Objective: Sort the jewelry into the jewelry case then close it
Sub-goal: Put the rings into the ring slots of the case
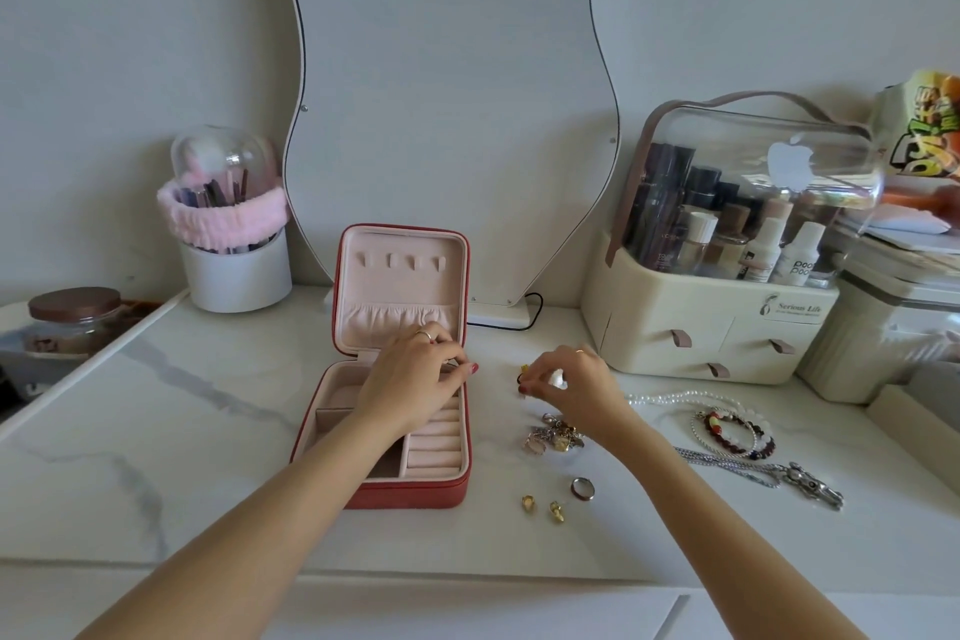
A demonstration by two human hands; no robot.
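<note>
The case [408, 489] sits open near the middle of the surface [208, 431], lid upright against the mirror [452, 120], its pink compartments mostly bare as far as can be seen — the left hand covers part of the tray. That left hand [415, 379] lies over the far right part of the tray, fingers curled downward; whether it holds anything I cannot tell. The right hand [566, 382] hovers just right of the case, fingertips pinching a small yellow-and-dark piece [523, 373], probably an earring or ring.

Judging from how things lie, sorting is at an early stage. Most of the jewelry remains out on the surface to the right of the case: a cluster of rings [555, 434] just below the right hand, a single ring [583, 488], and two gold earrings [543, 507] toward the front edge. Further right lie a pearl strand [680, 398], beaded bracelets [737, 434] and a silver chain [769, 476] with a clasp.

All of that has yet to go in — rings to the rolls, chains likely to the lid hooks — and the lid is not yet closed.
</note>
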